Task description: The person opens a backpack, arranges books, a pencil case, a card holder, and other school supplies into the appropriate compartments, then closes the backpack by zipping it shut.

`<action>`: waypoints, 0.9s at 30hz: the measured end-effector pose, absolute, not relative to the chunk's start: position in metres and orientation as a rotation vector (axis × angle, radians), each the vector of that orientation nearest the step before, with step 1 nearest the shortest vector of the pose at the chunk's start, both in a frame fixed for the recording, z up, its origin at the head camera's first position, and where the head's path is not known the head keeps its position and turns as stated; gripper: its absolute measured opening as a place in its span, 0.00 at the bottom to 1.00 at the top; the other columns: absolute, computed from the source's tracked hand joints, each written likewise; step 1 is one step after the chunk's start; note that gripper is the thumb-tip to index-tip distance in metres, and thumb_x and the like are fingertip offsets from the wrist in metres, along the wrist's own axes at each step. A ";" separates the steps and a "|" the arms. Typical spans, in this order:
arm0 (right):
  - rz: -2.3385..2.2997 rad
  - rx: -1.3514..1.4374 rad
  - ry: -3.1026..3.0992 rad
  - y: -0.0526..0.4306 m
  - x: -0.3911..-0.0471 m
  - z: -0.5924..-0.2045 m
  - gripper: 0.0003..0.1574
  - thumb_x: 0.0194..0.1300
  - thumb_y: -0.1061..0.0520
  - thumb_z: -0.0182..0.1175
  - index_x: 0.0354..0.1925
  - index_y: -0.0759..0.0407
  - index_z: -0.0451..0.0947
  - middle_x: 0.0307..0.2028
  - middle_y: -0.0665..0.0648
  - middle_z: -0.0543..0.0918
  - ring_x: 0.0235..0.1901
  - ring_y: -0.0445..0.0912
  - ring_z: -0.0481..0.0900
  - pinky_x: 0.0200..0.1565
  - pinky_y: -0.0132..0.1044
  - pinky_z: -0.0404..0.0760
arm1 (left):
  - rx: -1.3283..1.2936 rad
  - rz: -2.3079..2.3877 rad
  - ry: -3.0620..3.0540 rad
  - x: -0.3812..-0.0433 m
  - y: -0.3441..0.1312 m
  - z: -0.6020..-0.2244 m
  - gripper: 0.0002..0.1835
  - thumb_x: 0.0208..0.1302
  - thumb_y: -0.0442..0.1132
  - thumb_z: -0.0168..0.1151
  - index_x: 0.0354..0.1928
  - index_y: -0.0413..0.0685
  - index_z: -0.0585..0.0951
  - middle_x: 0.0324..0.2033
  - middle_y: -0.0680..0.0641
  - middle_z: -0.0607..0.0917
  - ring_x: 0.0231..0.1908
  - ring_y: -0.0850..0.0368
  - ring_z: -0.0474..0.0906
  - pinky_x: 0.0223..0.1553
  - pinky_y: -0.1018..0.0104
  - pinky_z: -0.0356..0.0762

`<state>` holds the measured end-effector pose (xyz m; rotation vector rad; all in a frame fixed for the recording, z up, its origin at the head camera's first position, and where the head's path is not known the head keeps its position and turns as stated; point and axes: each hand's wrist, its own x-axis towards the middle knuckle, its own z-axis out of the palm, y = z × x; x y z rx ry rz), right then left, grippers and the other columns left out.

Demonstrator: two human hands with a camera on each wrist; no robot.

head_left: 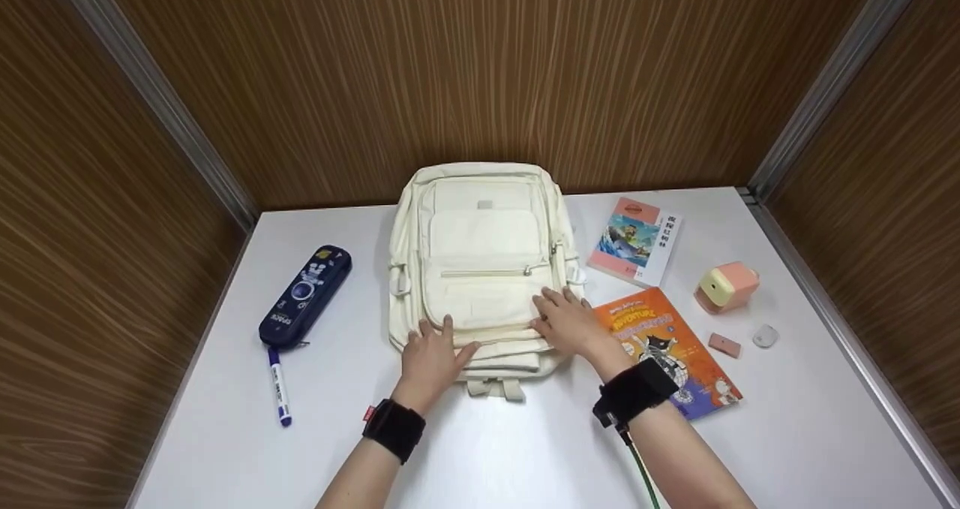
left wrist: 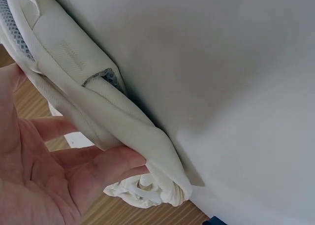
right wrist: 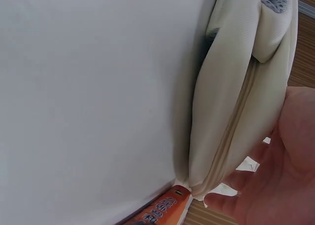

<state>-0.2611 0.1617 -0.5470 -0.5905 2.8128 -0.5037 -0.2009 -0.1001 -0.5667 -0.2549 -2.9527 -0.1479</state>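
A cream backpack [head_left: 486, 235] lies front side up on the white table, its front pocket zip [head_left: 484, 273] facing up. My left hand [head_left: 431, 362] rests on its lower left part with the fingers spread. On the lower right part lies my right hand [head_left: 574, 327], its fingers extended over the fabric. In the left wrist view, the left hand [left wrist: 54, 171] touches the backpack's bottom side [left wrist: 108, 107]. The right wrist view shows the right hand [right wrist: 268, 176] against the bag [right wrist: 221, 102], with some fingertips hidden behind it.
To the left are a navy pencil case [head_left: 306, 299] and a marker [head_left: 279, 389]. On the right lie a pink-and-white book [head_left: 634, 242], an orange book [head_left: 667, 351] partly under the right forearm, a pencil sharpener [head_left: 727, 287], a pink eraser [head_left: 724, 345] and a small grey object [head_left: 765, 335].
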 end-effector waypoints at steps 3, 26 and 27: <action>-0.720 -0.615 2.763 0.168 -0.266 -0.543 0.31 0.77 0.52 0.48 0.71 0.63 0.61 0.70 0.67 0.61 0.70 0.66 0.55 0.67 0.61 0.53 | -0.266 -0.151 -2.949 -0.202 -0.101 -0.565 0.42 0.66 0.70 0.49 0.63 0.39 0.75 0.50 0.23 0.77 0.38 0.31 0.81 0.31 0.51 0.81; -0.685 -0.215 3.009 0.222 -0.310 -0.576 0.31 0.72 0.57 0.54 0.66 0.73 0.64 0.62 0.75 0.68 0.60 0.70 0.65 0.59 0.64 0.64 | -0.339 -0.550 -3.139 -0.211 -0.112 -0.559 0.39 0.68 0.67 0.50 0.71 0.47 0.68 0.68 0.20 0.53 0.63 0.17 0.55 0.49 0.37 0.75; -0.694 -0.253 2.995 0.221 -0.310 -0.576 0.31 0.73 0.57 0.52 0.67 0.72 0.63 0.63 0.74 0.67 0.62 0.70 0.64 0.60 0.64 0.62 | -0.334 -0.593 -3.145 -0.212 -0.113 -0.558 0.39 0.68 0.66 0.50 0.71 0.47 0.68 0.68 0.20 0.52 0.63 0.17 0.54 0.51 0.36 0.73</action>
